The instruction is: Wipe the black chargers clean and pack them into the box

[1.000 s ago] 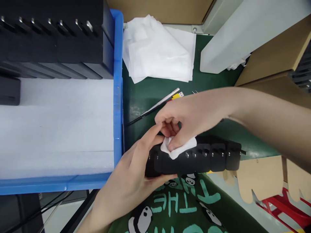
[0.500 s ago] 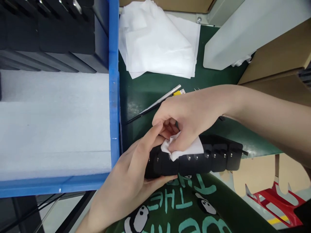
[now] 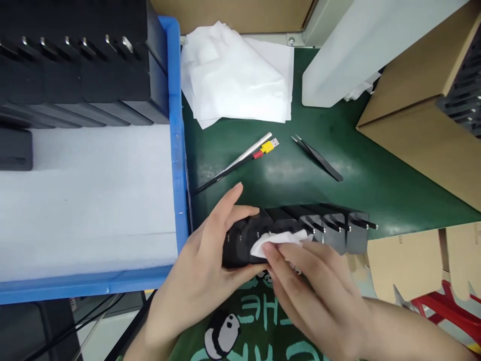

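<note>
A row of several black power adapters (image 3: 355, 243) with metal prongs lies along the table's near edge, in front of my body. My left hand (image 3: 191, 281) grips the left end of the row, fingers on the far side and thumb along the near side. A folded white cloth (image 3: 276, 242) is pinched in my right hand (image 3: 319, 296) and touches the prong side of the adapters near the middle. Part of the row is hidden behind the cloth and my right hand.
A blue bin (image 3: 176, 150) at left holds more black adapters (image 3: 101, 75) on a white sheet. White cloths (image 3: 240, 80), a yellow-tipped USB cable (image 3: 267, 146), a silver rod (image 3: 248, 152) and tweezers (image 3: 319, 159) lie beyond my hands. Cardboard boxes (image 3: 406, 100) and a whitish container (image 3: 334, 70) stand right.
My right hand has moved from the far side of the row to the near side, still with the cloth. The tweezers and USB cable now show fully. My left hand keeps its grip.
</note>
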Demonstrator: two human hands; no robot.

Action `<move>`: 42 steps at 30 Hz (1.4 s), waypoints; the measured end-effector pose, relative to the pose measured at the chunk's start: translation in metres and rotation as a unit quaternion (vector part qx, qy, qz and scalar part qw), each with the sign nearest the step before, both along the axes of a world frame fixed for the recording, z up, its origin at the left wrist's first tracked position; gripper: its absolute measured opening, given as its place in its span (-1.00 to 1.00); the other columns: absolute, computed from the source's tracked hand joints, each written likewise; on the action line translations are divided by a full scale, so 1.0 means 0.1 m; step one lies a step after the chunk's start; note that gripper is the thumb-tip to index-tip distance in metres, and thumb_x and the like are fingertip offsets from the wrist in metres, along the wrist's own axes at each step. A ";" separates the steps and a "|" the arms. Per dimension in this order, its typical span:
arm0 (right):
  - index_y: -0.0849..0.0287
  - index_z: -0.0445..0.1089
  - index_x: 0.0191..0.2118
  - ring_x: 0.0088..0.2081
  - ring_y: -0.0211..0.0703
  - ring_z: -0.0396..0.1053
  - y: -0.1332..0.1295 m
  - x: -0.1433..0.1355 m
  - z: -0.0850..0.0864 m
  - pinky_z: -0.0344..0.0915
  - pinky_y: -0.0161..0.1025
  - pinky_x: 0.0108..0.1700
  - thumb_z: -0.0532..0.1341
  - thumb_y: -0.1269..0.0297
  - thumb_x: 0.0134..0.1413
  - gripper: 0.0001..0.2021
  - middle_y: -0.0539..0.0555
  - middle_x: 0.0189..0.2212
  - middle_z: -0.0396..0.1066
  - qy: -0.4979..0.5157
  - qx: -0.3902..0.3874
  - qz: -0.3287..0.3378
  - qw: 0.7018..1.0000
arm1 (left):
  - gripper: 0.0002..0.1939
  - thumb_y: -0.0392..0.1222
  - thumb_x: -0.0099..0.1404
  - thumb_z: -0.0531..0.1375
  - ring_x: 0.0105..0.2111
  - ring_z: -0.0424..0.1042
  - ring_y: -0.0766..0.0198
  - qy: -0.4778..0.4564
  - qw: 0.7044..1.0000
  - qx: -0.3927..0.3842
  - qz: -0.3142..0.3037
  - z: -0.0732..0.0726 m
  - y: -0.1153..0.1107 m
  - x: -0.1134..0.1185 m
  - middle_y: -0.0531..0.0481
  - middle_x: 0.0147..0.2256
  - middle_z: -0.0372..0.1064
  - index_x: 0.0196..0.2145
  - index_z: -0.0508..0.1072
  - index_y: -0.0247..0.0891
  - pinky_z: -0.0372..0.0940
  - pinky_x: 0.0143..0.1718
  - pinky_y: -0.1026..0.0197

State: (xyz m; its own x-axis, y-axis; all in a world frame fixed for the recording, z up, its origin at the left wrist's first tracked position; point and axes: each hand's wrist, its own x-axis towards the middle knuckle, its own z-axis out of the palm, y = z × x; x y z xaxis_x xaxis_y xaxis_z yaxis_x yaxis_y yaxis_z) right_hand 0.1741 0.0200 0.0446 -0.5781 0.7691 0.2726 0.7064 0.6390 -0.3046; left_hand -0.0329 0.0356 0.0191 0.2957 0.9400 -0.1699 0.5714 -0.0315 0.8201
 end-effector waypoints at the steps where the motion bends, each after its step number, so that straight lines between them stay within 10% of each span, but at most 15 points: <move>1: 0.38 0.52 -0.16 -0.25 -0.05 0.44 -0.09 -0.07 -0.08 0.44 -0.13 -0.27 0.17 0.51 0.20 -0.82 0.20 -0.23 0.45 0.002 0.029 -0.003 1.000 | -0.01 -0.06 0.23 0.38 0.09 0.47 0.13 0.001 1.000 -0.004 0.001 0.00 0.00 0.00 0.02 0.06 0.47 0.40 -0.15 0.06 0.47 0.04 0.17; 24: 0.42 0.46 0.04 -0.21 -0.07 0.41 -0.15 -0.31 0.01 0.39 -0.18 -0.27 0.07 0.52 0.19 -0.64 0.28 -0.19 0.45 -0.187 0.060 -0.033 0.980 | -0.03 -0.14 0.25 0.36 0.08 0.48 0.20 -0.003 1.000 -0.016 0.000 -0.01 -0.01 0.00 0.13 0.08 0.46 0.39 -0.16 0.15 0.47 0.00 0.22; 29: 0.49 0.46 0.00 -0.29 -0.07 0.40 -0.12 -0.36 -0.04 0.36 -0.18 -0.32 0.12 0.55 0.17 -0.69 0.31 -0.25 0.45 -0.159 0.076 -0.062 0.982 | -0.03 -0.18 0.24 0.36 0.08 0.48 0.17 0.006 1.000 -0.017 0.014 -0.01 -0.03 0.01 0.12 0.08 0.46 0.39 -0.14 0.15 0.46 0.03 0.18; 35: 0.34 0.50 -0.05 -0.19 -0.11 0.44 -0.11 0.00 0.12 0.47 -0.23 -0.12 -0.01 0.53 0.30 -0.66 0.19 -0.20 0.52 -0.031 -0.057 0.063 0.996 | 0.00 -0.23 0.23 0.35 0.09 0.47 0.13 -0.006 1.000 -0.006 0.010 -0.03 -0.02 0.01 0.08 0.09 0.45 0.40 -0.17 0.11 0.45 0.04 0.15; 42: 0.49 0.49 -0.04 -0.18 0.04 0.45 -0.15 -0.06 -0.03 0.44 -0.09 -0.21 0.11 0.61 0.19 -0.71 0.32 -0.18 0.48 -0.044 0.018 -0.036 0.998 | -0.02 -0.11 0.22 0.38 0.10 0.46 0.14 -0.004 1.000 -0.020 0.012 -0.03 -0.01 0.02 0.10 0.08 0.46 0.39 -0.14 0.12 0.47 0.00 0.19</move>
State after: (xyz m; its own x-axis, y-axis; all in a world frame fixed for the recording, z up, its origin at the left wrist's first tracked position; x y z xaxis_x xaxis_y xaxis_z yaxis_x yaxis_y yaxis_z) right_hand 0.1685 0.0051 0.0415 -0.5437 0.8008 0.2511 0.7742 0.5941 -0.2182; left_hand -0.0310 0.0343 0.0164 0.2742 0.9396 -0.2049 0.5648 0.0152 0.8251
